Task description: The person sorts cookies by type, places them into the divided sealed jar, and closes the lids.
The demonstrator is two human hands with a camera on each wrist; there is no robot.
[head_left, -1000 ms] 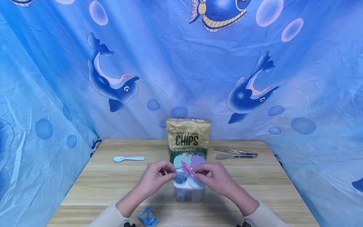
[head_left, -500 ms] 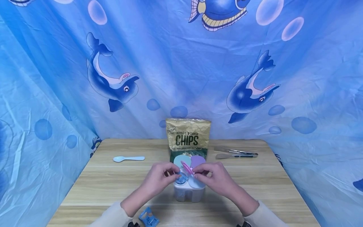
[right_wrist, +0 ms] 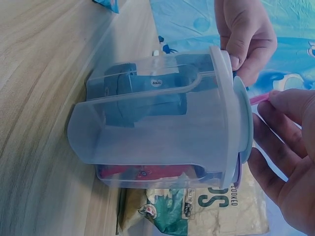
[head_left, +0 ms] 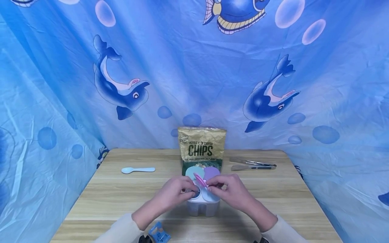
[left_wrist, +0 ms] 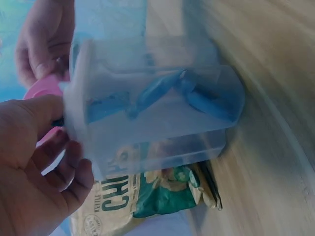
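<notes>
A clear plastic container (head_left: 201, 206) with four rounded compartments stands mid-table. My right hand (head_left: 229, 189) pinches its raised pink flip lid (head_left: 200, 179) between thumb and fingers. At the uncovered front-left opening is my left hand (head_left: 179, 192), thumb and finger together on the dark blue end of a small blue snack packet (left_wrist: 109, 105). Through the wall, the left wrist view shows another blue packet (left_wrist: 209, 105) lower in that compartment. Teal (head_left: 193, 172), purple (head_left: 211, 172) and pale blue (head_left: 209, 195) lids cover the other compartments. Red packaging (right_wrist: 147, 171) shows inside another compartment.
Behind the container a gold and green chips bag (head_left: 201, 148) stands upright. A pale blue spoon (head_left: 138, 170) lies at left, and tongs (head_left: 253, 165) lie at right. One more blue packet (head_left: 159, 232) rests near the front edge, by the left sleeve.
My left hand has moved right and down onto the opening, and the blue packet has sunk into the compartment. My right hand still holds up the pink lid.
</notes>
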